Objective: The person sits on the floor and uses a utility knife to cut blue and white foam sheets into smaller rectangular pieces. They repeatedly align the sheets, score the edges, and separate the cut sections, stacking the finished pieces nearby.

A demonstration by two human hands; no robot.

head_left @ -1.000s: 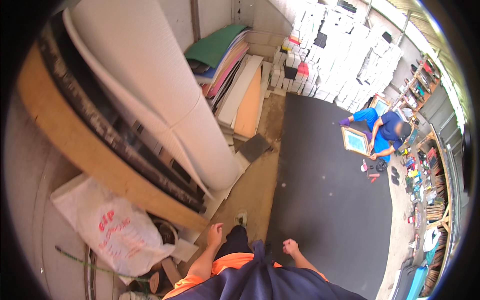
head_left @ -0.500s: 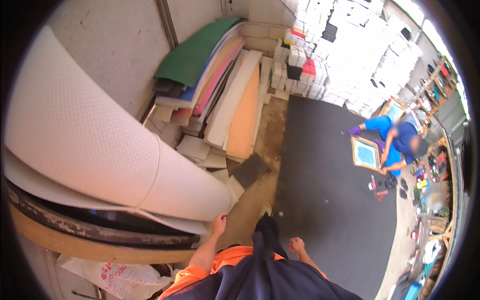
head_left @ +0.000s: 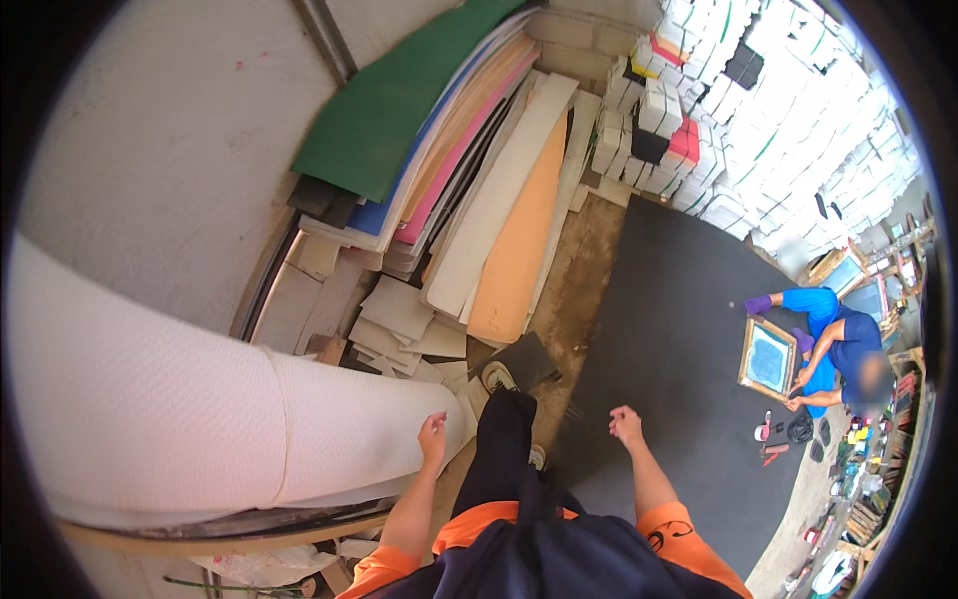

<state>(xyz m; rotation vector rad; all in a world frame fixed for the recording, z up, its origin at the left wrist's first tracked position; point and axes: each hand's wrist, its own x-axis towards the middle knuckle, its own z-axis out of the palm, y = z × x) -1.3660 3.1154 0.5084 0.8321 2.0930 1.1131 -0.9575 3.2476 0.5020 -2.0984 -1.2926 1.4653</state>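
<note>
My left hand (head_left: 432,439) hangs with its fingers curled in, in front of the end of a large white textured roll (head_left: 190,409). Whether it touches the roll is hard to tell; no object shows in it. A thin cord (head_left: 279,419) is tied around the roll. Over the dark grey floor mat (head_left: 659,319), my right hand (head_left: 627,425) is raised with bent fingers and nothing visible in it. One shoe (head_left: 499,377) of mine is set forward beside a small dark sheet (head_left: 527,361).
Ahead, coloured and white sheets are stacked under a green sheet (head_left: 389,120), with offcuts (head_left: 394,307) at their foot. White bundles (head_left: 778,110) pile up at the back. To the right, a co-worker (head_left: 848,349) sits holding a framed panel (head_left: 768,357) near scattered tools.
I have stepped forward, so the sheet stack looks nearer. The white roll has shifted left and down in view. My right hand has risen and swung outward; both hands stay without any visible object.
</note>
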